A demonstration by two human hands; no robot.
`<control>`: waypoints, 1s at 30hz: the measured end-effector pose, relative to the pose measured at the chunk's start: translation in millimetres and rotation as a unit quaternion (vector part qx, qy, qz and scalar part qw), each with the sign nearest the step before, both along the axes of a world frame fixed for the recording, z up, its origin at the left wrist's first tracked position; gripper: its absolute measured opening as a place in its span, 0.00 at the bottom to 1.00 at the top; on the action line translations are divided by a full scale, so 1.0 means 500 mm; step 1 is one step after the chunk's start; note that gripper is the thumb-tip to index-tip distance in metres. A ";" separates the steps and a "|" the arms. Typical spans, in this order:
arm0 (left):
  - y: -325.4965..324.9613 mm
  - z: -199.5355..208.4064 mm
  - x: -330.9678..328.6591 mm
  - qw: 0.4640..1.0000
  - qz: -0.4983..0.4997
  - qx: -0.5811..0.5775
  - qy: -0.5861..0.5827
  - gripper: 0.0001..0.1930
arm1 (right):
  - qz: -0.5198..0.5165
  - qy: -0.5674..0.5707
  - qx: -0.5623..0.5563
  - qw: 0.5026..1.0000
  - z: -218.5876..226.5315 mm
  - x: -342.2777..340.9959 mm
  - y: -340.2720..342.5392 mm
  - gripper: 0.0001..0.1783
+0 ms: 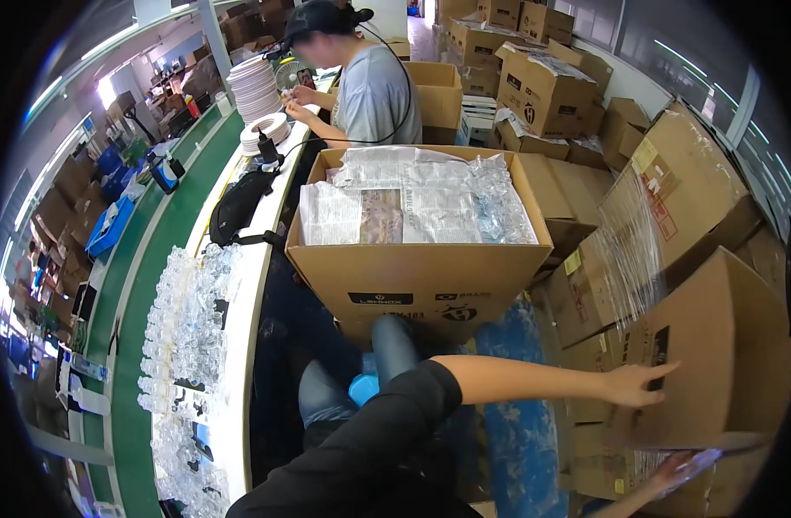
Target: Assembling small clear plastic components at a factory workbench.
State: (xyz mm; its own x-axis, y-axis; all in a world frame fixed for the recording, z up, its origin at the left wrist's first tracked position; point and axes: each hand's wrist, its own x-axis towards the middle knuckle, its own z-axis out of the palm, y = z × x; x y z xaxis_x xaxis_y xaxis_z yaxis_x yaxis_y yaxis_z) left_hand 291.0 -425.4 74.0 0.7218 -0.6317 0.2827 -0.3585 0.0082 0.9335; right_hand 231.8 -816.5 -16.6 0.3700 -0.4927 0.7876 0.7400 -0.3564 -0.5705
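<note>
My left arm, in a black sleeve, crosses to the right. My left hand point(639, 385) rests against the side of an open cardboard box point(698, 371), its index finger stretched out across the box face. Below the box's lower edge is my right hand point(672, 473), with its fingers closed round a shiny, see-through thing with a violet sheen point(698, 464). What that thing is I cannot make out, and the fingers are partly blurred. In front of my knees stands a large open carton point(413, 281), with newspaper sheets point(439, 194) and clear bundled pieces point(503, 207) at its top.
On the left, clear plastic-looking pieces point(188, 328) crowd a white bench point(249, 345) beside a green conveyor point(145, 293). A black bag point(240, 205) and stacked white rings point(254, 91) lie farther along. A co-worker point(374, 86) sits ahead. Stacked cartons point(534, 82) line the right.
</note>
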 end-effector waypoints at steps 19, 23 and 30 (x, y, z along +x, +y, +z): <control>0.558 -0.227 -0.240 0.917 0.380 0.092 0.082 0.30 | 0.389 -0.017 0.185 0.902 -0.078 0.132 0.265 0.27; 0.589 -0.240 -0.279 0.901 0.404 0.086 0.131 0.28 | 0.510 -0.009 0.273 0.816 -0.112 0.093 0.339 0.27; 0.606 -0.210 -0.406 0.866 0.476 -0.095 0.122 0.24 | 0.698 0.020 0.404 0.591 -0.124 -0.001 0.557 0.27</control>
